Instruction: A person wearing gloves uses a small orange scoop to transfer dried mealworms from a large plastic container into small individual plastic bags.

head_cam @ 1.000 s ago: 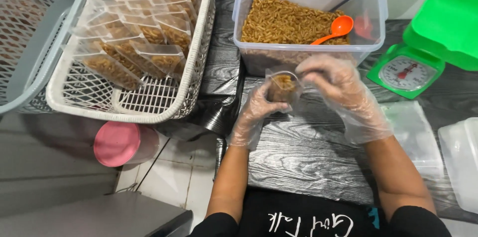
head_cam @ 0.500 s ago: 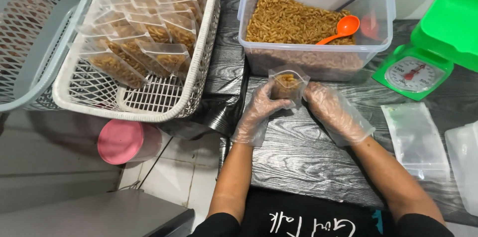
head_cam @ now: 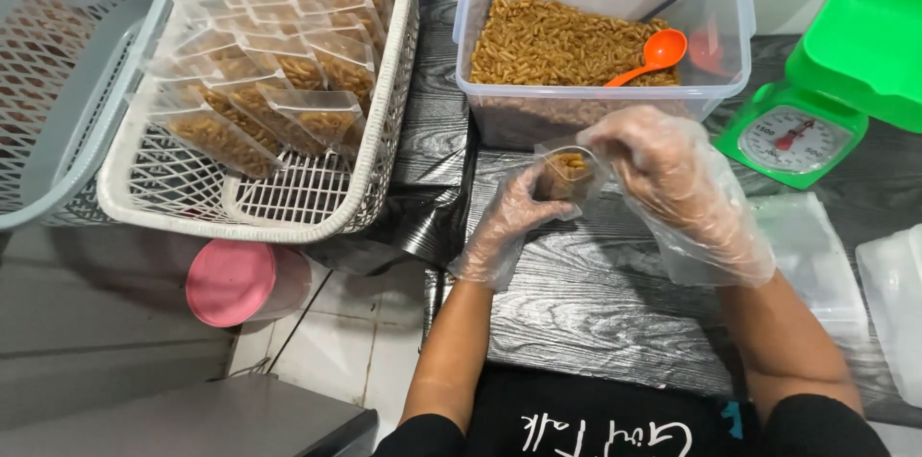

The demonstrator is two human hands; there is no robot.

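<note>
A small clear plastic pouch part-filled with golden-brown fried snack sticks (head_cam: 569, 174) is held upright just above the dark wood-grain worktop (head_cam: 595, 303), near the front wall of the large clear plastic tub of the same snack (head_cam: 730, 25), so that its open mouth faces up and nothing spills. The left hand (head_cam: 509, 222), in a loose, crinkled transparent glove, cups the pouch from the left and below with fingers closed on it; the right hand (head_cam: 672, 174), likewise gloved, pinches the pouch's top edge. An orange plastic scoop (head_cam: 651, 56) lies on the snack in the tub, its handle toward the right. To the left, a white plastic lattice basket (head_cam: 288, 198) holds filled pouches in overlapping rows. At far right stands a green dial kitchen scale (head_cam: 792, 135); flat empty clear bags (head_cam: 816, 255) lie nearer.
</note>
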